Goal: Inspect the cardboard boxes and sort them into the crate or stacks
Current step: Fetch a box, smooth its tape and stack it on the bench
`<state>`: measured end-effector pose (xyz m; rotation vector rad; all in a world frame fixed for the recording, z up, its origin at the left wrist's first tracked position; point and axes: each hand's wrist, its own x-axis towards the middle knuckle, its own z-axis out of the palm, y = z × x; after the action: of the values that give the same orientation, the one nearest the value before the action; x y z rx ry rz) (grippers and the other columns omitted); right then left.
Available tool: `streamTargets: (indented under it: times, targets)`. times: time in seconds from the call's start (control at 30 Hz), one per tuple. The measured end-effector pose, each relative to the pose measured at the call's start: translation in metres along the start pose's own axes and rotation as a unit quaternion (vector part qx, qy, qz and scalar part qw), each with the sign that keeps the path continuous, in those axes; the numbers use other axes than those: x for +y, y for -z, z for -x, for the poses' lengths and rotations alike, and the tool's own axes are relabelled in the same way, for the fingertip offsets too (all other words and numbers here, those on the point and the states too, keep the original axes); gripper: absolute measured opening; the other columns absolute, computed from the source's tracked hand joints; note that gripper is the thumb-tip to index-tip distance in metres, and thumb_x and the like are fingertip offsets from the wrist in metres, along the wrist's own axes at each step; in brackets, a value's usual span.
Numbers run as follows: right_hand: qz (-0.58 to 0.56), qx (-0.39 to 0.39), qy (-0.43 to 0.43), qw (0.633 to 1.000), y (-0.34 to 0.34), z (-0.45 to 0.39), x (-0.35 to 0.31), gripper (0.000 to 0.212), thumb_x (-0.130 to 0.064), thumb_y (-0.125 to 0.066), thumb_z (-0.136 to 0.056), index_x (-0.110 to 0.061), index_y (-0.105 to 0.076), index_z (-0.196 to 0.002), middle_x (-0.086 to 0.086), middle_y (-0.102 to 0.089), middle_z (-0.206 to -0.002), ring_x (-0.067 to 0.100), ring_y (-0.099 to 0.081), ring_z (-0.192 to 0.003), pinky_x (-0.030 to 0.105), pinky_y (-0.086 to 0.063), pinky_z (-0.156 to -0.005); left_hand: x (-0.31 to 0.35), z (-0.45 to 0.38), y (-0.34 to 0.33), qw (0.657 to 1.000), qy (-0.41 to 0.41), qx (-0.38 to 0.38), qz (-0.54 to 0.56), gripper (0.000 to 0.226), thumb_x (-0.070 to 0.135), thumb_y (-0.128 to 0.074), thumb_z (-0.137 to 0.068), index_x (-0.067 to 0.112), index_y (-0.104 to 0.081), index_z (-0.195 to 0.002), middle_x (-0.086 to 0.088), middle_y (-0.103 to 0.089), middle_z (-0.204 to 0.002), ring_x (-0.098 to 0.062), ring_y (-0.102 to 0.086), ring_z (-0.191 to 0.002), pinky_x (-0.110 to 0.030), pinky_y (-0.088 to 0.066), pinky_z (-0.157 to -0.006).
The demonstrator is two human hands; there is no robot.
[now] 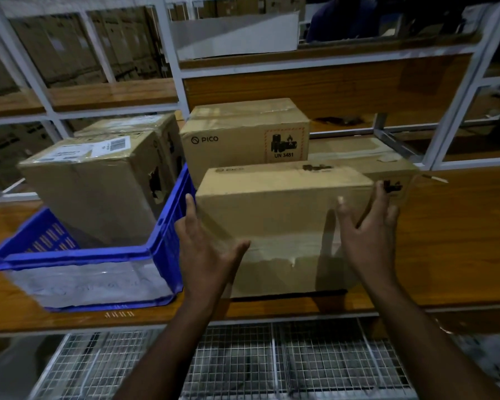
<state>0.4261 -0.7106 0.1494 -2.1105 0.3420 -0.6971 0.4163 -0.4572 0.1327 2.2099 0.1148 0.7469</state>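
The left hand (pixel 205 249) was spread open, fingers straight and pointing up, its forefinger lying along the left front corner of the near box (pixel 274 215) and its thumb stretched across the box's front face; whether the palm pressed the cardboard could not be told; the right hand (pixel 370 235) was likewise open and spread, thumb raised against the front face, fingers reaching round the box's right edge, holding nothing pinched.

From the left: a blue crate (pixel 84 255) stood on the wooden bench (pixel 445 241), a clear sheet over its front wall; inside it a tall box (pixel 98 183) stood upright with a white label on top and a torn patch on its right side; a second box (pixel 145 125) stood just behind that one; right of the crate the near box rested on the bench, its left edge close beside the crate wall, tape running across its front; behind it a box marked PICO (pixel 243 140) bore a red-bordered battery warning label reading UN 3481; a further flat box (pixel 373 160) lay behind and to the right of the near box, partly hidden.

A white metal frame (pixel 171 53) with wooden shelves rose behind the bench; stacked cartons (pixel 70 50) showed dimly through it at the upper left; wire mesh (pixel 272 356) ran below the bench's front edge; the room was dim.
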Motion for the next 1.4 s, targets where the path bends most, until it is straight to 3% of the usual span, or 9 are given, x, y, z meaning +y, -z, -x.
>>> streamTargets:
  times: [0.13,0.27,0.37,0.47,0.63,0.87,0.97,1.1,1.4]
  targets:
    - [0.006,0.005,-0.003,1.0,-0.008,0.014,0.013,0.085,-0.075,-0.034,-0.086,-0.018,-0.028,-0.15,0.01,-0.033,-0.143,0.032,-0.044,-0.126,0.046,-0.05,-0.091,-0.015,0.01,0.001,0.999,0.007,-0.02,-0.04,0.132,0.066,-0.085,-0.062,0.035,-0.002,-0.16,-0.004,-0.033,-0.145,-0.03,-0.048,-0.125,-0.045,-0.054,-0.082]
    - [0.012,0.039,0.0,0.999,-0.01,0.015,0.005,0.077,-0.059,-0.045,-0.094,-0.014,-0.025,-0.152,0.013,-0.03,-0.149,0.032,-0.038,-0.133,0.046,-0.047,-0.097,-0.009,0.003,0.008,0.998,-0.021,-0.004,-0.06,0.116,0.076,-0.071,-0.07,0.026,-0.014,-0.159,-0.003,-0.03,-0.149,-0.022,-0.039,-0.133,-0.043,-0.055,-0.086]
    - [0.08,0.074,0.106,0.988,-0.011,0.011,-0.01,0.065,-0.044,-0.053,-0.097,-0.013,-0.03,-0.151,0.013,-0.031,-0.153,0.03,-0.03,-0.142,0.055,-0.029,-0.115,0.008,-0.011,0.008,0.992,-0.097,-0.009,-0.083,0.109,0.079,-0.063,-0.076,0.022,-0.021,-0.159,-0.002,-0.026,-0.161,-0.018,-0.023,-0.15,-0.051,-0.034,-0.118]
    - [0.134,0.03,0.217,0.967,-0.018,0.009,-0.034,0.043,-0.038,-0.048,-0.1,-0.015,-0.052,-0.137,0.008,-0.049,-0.145,0.023,-0.035,-0.142,0.049,-0.017,-0.122,0.034,-0.02,0.006,0.966,-0.194,-0.055,-0.161,0.098,0.081,-0.047,-0.083,0.017,-0.031,-0.156,-0.002,-0.034,-0.161,-0.016,-0.014,-0.155,-0.056,-0.014,-0.124]
    - [0.175,-0.074,0.257,0.948,-0.034,0.012,-0.053,0.036,-0.033,-0.047,-0.103,-0.015,-0.064,-0.128,0.004,-0.064,-0.134,0.017,-0.052,-0.13,0.04,-0.029,-0.115,0.058,-0.027,-0.006,0.91,-0.236,-0.218,-0.261,0.079,0.069,-0.023,-0.098,0.019,-0.026,-0.159,-0.002,-0.027,-0.166,-0.013,-0.016,-0.154,-0.044,-0.014,-0.126]
    - [0.232,-0.079,0.242,0.939,-0.036,-0.001,-0.072,0.03,-0.039,-0.047,-0.1,-0.02,-0.071,-0.102,0.001,-0.068,-0.093,0.014,-0.058,-0.082,0.031,-0.049,-0.073,0.065,-0.031,-0.004,0.91,-0.224,-0.236,-0.255,0.074,0.061,-0.014,-0.098,0.019,-0.043,-0.152,-0.002,-0.044,-0.157,-0.014,-0.036,-0.146,-0.038,-0.027,-0.121]
    - [0.219,-0.169,0.271,0.922,-0.044,-0.006,-0.084,0.026,-0.031,-0.049,-0.101,-0.023,-0.065,-0.12,0.002,-0.067,-0.117,0.017,-0.059,-0.102,0.034,-0.046,-0.086,0.074,-0.044,-0.004,0.92,-0.203,-0.246,-0.228,0.063,0.05,-0.019,-0.1,0.017,-0.059,-0.137,-0.006,-0.061,-0.139,-0.019,-0.056,-0.124,-0.036,-0.043,-0.1]
    - [0.222,-0.219,0.285,0.906,-0.046,-0.009,-0.087,0.04,-0.027,-0.046,-0.102,-0.023,-0.053,-0.14,-0.001,-0.052,-0.147,0.016,-0.045,-0.136,0.034,-0.034,-0.11,0.073,-0.055,-0.006,0.916,-0.188,-0.279,-0.219,0.051,0.036,-0.028,-0.108,0.013,-0.049,-0.148,-0.009,-0.046,-0.155,-0.021,-0.043,-0.141,-0.033,-0.032,-0.113]
    - [0.263,-0.179,0.227,0.92,-0.038,-0.025,-0.065,0.035,-0.05,-0.043,-0.1,-0.021,-0.06,-0.111,-0.001,-0.063,-0.112,0.016,-0.056,-0.1,0.034,-0.046,-0.081,0.047,-0.065,0.008,0.909,-0.157,-0.283,-0.262,0.064,0.052,-0.026,-0.106,0.015,-0.032,-0.157,-0.005,-0.03,-0.165,-0.018,-0.027,-0.15,-0.039,-0.02,-0.124]
